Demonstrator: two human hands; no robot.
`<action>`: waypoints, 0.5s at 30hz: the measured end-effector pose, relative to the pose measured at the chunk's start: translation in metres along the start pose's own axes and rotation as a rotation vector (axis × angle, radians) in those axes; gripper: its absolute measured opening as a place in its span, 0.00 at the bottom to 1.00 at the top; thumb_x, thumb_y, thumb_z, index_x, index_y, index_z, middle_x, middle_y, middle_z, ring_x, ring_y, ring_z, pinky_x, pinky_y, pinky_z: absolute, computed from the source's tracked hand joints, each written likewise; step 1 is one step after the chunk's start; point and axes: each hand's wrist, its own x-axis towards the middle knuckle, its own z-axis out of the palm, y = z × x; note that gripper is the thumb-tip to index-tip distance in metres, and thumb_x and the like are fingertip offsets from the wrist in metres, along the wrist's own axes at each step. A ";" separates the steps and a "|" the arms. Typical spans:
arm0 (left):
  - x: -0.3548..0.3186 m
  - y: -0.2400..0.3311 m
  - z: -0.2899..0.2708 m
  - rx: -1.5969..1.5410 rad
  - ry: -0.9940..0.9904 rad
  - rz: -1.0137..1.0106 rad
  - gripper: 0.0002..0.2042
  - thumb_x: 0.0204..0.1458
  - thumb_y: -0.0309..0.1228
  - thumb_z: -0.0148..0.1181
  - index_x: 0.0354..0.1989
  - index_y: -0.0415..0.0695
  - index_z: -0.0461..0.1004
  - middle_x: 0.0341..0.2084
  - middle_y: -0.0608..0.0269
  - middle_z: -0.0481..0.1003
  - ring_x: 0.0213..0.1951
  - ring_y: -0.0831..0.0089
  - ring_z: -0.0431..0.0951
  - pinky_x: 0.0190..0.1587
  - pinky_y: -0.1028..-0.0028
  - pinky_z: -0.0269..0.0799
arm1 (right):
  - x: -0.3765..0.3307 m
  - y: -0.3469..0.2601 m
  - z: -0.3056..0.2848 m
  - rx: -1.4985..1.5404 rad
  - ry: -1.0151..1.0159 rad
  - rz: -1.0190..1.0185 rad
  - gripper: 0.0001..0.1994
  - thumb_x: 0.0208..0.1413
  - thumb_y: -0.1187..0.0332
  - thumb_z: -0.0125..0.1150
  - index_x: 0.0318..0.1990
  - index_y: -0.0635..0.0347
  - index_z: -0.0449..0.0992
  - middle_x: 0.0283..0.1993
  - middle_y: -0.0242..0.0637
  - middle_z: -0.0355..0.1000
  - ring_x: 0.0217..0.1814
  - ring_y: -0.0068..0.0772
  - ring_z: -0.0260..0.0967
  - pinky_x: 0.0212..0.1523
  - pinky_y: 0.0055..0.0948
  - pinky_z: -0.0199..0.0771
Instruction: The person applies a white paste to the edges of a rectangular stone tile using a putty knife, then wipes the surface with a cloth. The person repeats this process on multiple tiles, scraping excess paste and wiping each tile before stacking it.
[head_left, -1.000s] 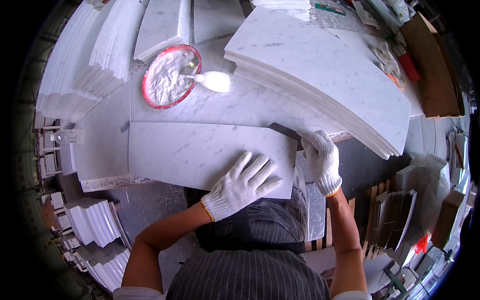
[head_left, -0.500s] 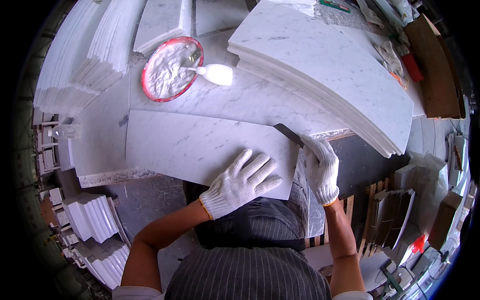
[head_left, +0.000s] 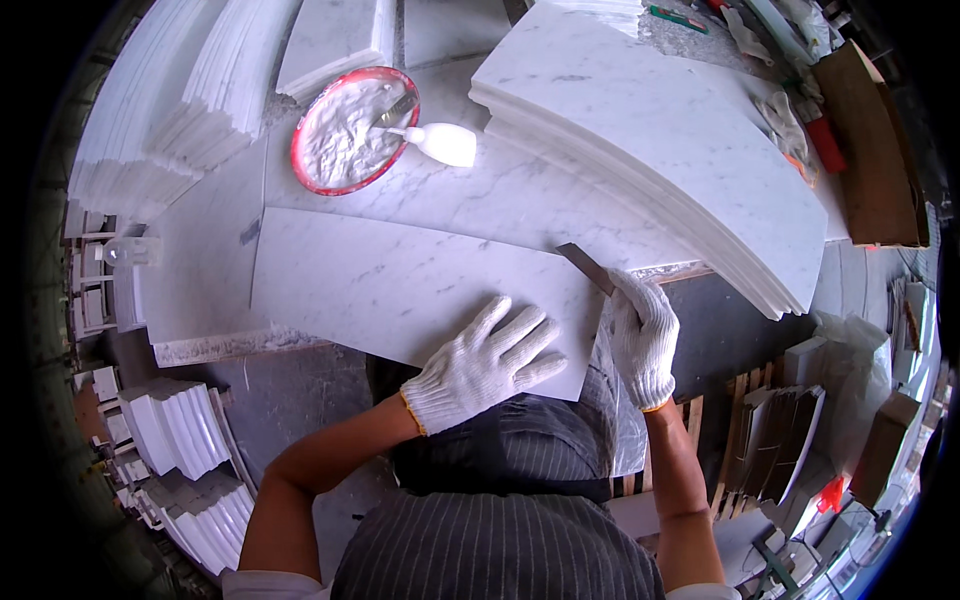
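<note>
A grey-veined white marble slab (head_left: 380, 275) lies at a slant across the worktop, its near right part overhanging the edge toward me. My left hand (head_left: 487, 360), in a white knitted glove, rests flat on this part with fingers spread. At the slab's far right corner, my gloved right hand (head_left: 643, 335) is closed round a flat dark blade-like strip (head_left: 585, 267). The strip points away and to the left, against or just over the slab's right edge; contact is hard to make out. Part of it is hidden inside the fist.
Beyond the slab sits a red-rimmed bowl (head_left: 305, 172) of white paste, with a white squeeze bottle (head_left: 447, 145) beside it. Curved marble pieces (head_left: 650, 130) are stacked at right. Thin slabs (head_left: 215, 100) stand at far left. A cardboard box (head_left: 872, 150) is at far right.
The strip in my right hand has tilted, showing more of its lighter face, and its tip has shifted slightly right. My left hand stays in place on the slab. The view has shifted a little.
</note>
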 end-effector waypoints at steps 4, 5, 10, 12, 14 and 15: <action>0.000 0.002 0.001 -0.026 0.008 -0.023 0.20 0.55 0.34 0.57 0.58 0.61 0.74 0.60 0.61 0.67 0.64 0.62 0.65 0.66 0.48 0.62 | -0.006 -0.008 0.003 -0.019 0.027 0.046 0.12 0.58 0.80 0.57 0.48 0.64 0.80 0.35 0.45 0.77 0.34 0.37 0.75 0.39 0.31 0.75; 0.000 0.002 0.002 -0.036 0.008 -0.030 0.20 0.55 0.34 0.57 0.58 0.60 0.74 0.60 0.61 0.67 0.64 0.62 0.65 0.66 0.48 0.62 | -0.007 -0.009 0.004 -0.017 0.037 0.053 0.12 0.58 0.80 0.57 0.48 0.64 0.80 0.35 0.45 0.77 0.34 0.37 0.75 0.39 0.31 0.75; -0.001 0.002 0.001 -0.014 -0.027 -0.021 0.20 0.55 0.34 0.57 0.58 0.61 0.74 0.62 0.61 0.66 0.65 0.62 0.63 0.67 0.48 0.61 | -0.013 -0.010 0.006 -0.013 0.060 0.055 0.12 0.59 0.80 0.56 0.49 0.64 0.79 0.34 0.45 0.76 0.33 0.36 0.74 0.39 0.31 0.74; -0.002 0.002 0.001 -0.013 -0.032 -0.020 0.20 0.55 0.33 0.57 0.58 0.61 0.74 0.62 0.61 0.66 0.66 0.62 0.63 0.67 0.48 0.60 | -0.015 -0.011 0.007 -0.011 0.060 0.068 0.12 0.59 0.81 0.56 0.49 0.65 0.79 0.33 0.45 0.76 0.32 0.36 0.73 0.38 0.31 0.74; -0.003 0.001 -0.001 -0.019 -0.032 -0.018 0.20 0.55 0.33 0.57 0.58 0.61 0.74 0.62 0.62 0.66 0.66 0.62 0.63 0.67 0.47 0.60 | -0.018 -0.012 0.007 0.000 0.054 0.095 0.12 0.59 0.81 0.56 0.49 0.65 0.79 0.32 0.44 0.76 0.31 0.36 0.73 0.38 0.30 0.74; -0.003 0.002 -0.001 -0.024 -0.031 -0.020 0.21 0.55 0.33 0.57 0.58 0.61 0.74 0.62 0.62 0.66 0.66 0.62 0.63 0.67 0.47 0.60 | -0.020 -0.012 0.008 0.007 0.058 0.110 0.12 0.59 0.81 0.55 0.49 0.65 0.79 0.32 0.44 0.75 0.31 0.36 0.72 0.37 0.30 0.74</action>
